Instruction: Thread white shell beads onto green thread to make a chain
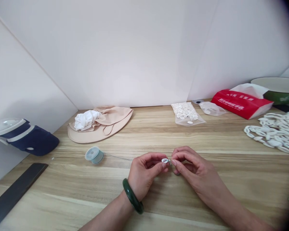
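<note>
Between thumb and fingers, my left hand pinches a small white shell-like piece above the wooden table. A dark green bangle circles that wrist. My right hand is closed in a pinch just right of the piece, on a thin thread that meets it. From a pale blue-green spool on the left, the thread runs over the table towards my left hand, which hides part of it.
Behind my hands lie a clear bag of white pieces, a smaller bag and a red tissue pack. White strung pieces are at right, beside a green bowl. Leftward are a beige hat, blue flask and dark strip.
</note>
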Tool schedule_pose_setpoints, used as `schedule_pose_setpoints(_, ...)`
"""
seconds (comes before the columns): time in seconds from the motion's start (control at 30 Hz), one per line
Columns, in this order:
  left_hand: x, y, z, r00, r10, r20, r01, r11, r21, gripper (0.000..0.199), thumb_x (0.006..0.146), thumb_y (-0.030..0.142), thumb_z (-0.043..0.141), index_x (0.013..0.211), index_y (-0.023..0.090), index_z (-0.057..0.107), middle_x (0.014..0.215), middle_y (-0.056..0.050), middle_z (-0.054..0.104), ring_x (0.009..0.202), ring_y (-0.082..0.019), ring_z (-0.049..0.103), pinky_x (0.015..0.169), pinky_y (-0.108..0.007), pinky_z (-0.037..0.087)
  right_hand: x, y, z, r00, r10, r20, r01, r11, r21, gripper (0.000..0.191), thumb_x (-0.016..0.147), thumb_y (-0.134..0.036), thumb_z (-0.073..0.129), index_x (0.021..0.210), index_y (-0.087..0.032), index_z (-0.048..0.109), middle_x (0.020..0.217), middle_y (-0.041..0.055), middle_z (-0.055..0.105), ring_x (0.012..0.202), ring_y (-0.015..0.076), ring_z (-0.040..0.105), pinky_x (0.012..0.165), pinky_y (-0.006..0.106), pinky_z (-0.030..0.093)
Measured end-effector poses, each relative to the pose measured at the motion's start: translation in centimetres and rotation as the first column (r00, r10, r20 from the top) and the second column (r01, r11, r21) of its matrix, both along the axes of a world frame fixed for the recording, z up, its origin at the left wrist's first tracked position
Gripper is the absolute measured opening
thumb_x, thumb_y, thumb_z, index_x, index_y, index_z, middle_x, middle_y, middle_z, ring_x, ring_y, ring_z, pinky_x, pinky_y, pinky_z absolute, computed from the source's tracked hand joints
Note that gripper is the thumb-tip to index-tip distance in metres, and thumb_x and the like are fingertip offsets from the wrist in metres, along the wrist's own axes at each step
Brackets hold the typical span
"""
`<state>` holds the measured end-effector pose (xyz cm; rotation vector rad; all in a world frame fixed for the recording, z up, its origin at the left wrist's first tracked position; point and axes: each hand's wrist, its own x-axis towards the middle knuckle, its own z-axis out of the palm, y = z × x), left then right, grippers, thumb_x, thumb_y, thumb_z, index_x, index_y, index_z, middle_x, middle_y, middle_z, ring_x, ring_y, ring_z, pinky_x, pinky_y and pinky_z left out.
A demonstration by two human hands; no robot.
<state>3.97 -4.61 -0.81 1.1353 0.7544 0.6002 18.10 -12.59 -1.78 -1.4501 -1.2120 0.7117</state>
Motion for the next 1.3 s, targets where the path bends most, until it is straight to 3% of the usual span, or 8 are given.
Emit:
schedule_pose_setpoints(0.63, 0.04, -0.39, 0.07, 1.0, -0.002, -0.026, 0.002, 1.0, 0.009, 0.026, 0.067, 0.023, 0.075, 0.09, 0.011, 0.073, 0.087, -0.009, 0.075, 0.081, -0.022, 0.069, 0.08, -0.032, 0.055, -0.09, -0.22, 0.38, 0.988, -0.008, 0.153, 0.005, 1.0, 0.021, 0.013, 0.086, -0.024, 0.052, 0.076, -0.021, 0.061, 0.092, 0.0048, 0.053, 0.079, 0.0146, 0.059, 0.064, 0.024, 0.05)
schedule_pose_setpoints(0.93, 0.09, -0.43, -0.19, 0.999, 0.021, 0.047, -0.018, 0.998, -0.06, 0.044, 0.063, 0.023, 0.078, 0.104, 0.014, 0.068, 0.089, -0.009, 0.074, 0.081, -0.02, 0.068, 0.08, -0.035, 0.055, -0.13, -0.21, 0.49, 0.985, -0.006, 0.174, -0.001, 0.999, 0.04, 0.013, 0.086, -0.021, 0.051, 0.075, -0.021, 0.06, 0.087, 0.004, 0.053, 0.073, 0.014, 0.058, 0.062, 0.024, 0.049)
schedule_pose_setpoints(1.3, 0.2, -0.63, -0.08, 0.998, 0.02, 0.067, -0.013, 0.995, -0.101, 0.044, 0.062, 0.021, 0.079, 0.104, 0.013, 0.069, 0.09, -0.009, 0.074, 0.082, -0.02, 0.068, 0.079, -0.035, 0.055, -0.43, -0.35, 0.03, 0.978, -0.02, 0.205, 0.006, 0.998, 0.069, 0.011, 0.085, -0.02, 0.054, 0.078, -0.022, 0.063, 0.091, 0.0042, 0.054, 0.081, 0.0157, 0.059, 0.069, 0.026, 0.05)
